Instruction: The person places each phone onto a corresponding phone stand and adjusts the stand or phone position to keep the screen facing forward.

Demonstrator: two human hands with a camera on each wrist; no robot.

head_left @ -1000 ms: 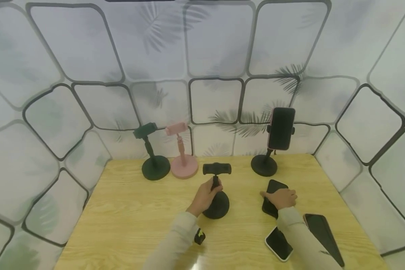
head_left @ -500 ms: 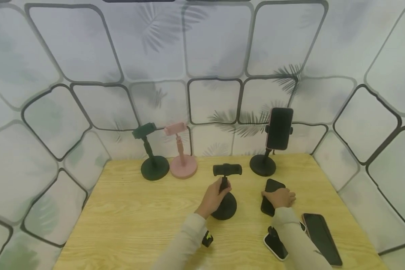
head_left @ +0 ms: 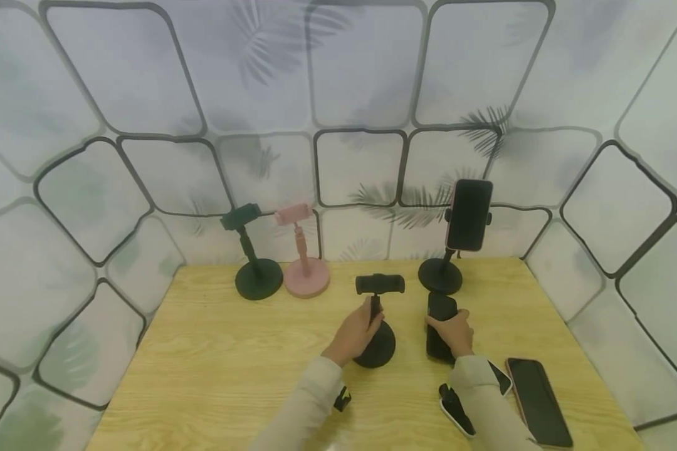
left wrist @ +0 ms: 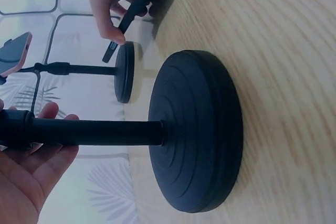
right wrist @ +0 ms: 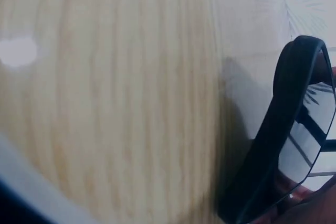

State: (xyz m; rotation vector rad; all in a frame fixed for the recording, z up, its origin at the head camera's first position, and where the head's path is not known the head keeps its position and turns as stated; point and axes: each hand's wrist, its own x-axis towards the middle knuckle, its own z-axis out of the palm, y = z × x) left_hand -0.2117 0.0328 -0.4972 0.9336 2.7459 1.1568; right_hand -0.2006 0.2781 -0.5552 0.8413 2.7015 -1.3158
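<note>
The desk [head_left: 214, 357] ends at the wall behind; its left and right edges slant outward toward the front, and the front edge is out of view. A broad stretch of wood lies between the left hand [head_left: 352, 338] and the left edge. Along the back edge stand the green stand [head_left: 259, 279] and pink stand [head_left: 307, 278], side by side left of centre, and the rear stand [head_left: 440, 276] nearer the back right corner, its clamp bearing a mounted phone [head_left: 469, 215]. A narrow strip of desk separates the black stand [head_left: 378, 344] from the right hand [head_left: 456, 332]; a wider one runs from that hand to the right edge. A large phone [head_left: 538, 401] lies toward the front right corner, and white-edged phones [head_left: 500, 378] show either side of the right sleeve [head_left: 482, 398].

The black stand is upright near mid-desk, the left fingers wrapped round its stem below the clamp. The right fingers grasp a black phone [head_left: 442, 308] by its sides, thumb on the left. It is tilted, just in front of the rear stand's base; whether its lower end touches the desk I cannot tell.
</note>
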